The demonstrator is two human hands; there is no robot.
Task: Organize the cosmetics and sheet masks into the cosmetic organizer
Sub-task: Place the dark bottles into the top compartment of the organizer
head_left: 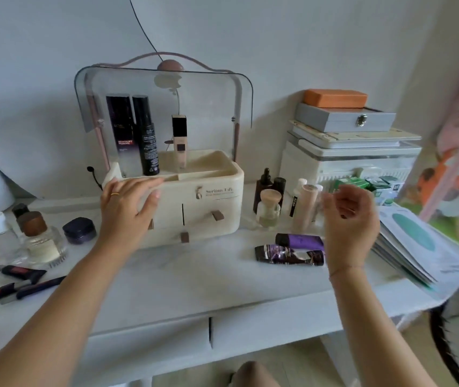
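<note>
Two bare hands at a cream plastic cosmetic organizer (208,196) with raised clear lid, standing on a white table (167,277).

Left hand (128,208) flat, fingers spread, pressed on organizer's front left rim, gripping nothing; right hand (348,216) loosely curled, fingers near together, empty, hovering just beside upright beige tube (305,205). Inside top tray, all upright, long axes vertical: tall dark box (121,135), black pump bottle (146,135), beige foundation bottle (179,141). Right of organizer, clustered upright: brown dropper bottle (264,185), clear glass bottle with beige cap (269,208). Nearer, lying flat, long axes left-right: purple tube (299,241), dark crumpled tube (288,255). Stack of pale sheet masks (421,247) at table's right edge, overhanging. Left side: dark round jar (79,229), ribbed glass bottle with brown cap (40,241), black-and-red tubes (21,272) lying flat.
</note>
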